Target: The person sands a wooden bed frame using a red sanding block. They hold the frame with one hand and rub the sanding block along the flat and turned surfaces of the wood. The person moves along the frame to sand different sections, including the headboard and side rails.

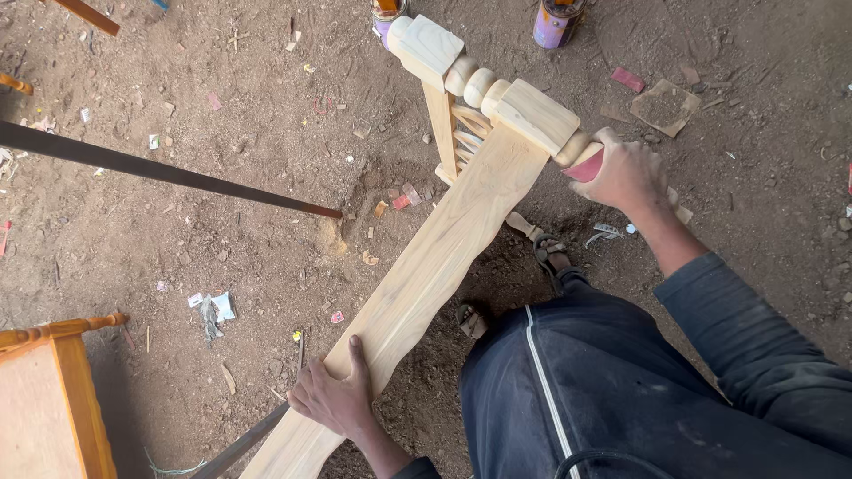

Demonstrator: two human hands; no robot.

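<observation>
Frame: pale unfinished wooden furniture frame point(470, 191) stood tilted on the dirt floor point(248, 257), its long flat rail running from the lower left up to a turned post with square blocks and rounded beads.
Left hand: the left hand point(335, 396) lay on the lower part of the flat rail, fingers wrapped over its left edge, thumb stretched up along the board's face.
Right hand: the right hand point(626, 173) pressed a red piece of sandpaper point(586, 167) (folded, as far as could be seen) against the rounded end of the turned post, its grip closed over it.
Cans: two cans point(557, 19) stood on the floor just beyond the post's far end.
Metal bar: a dark bar point(169, 170) crossed the left side.
Varnished piece: an orange-brown finished furniture corner point(53, 390) stood at lower left, well apart from the frame.
</observation>
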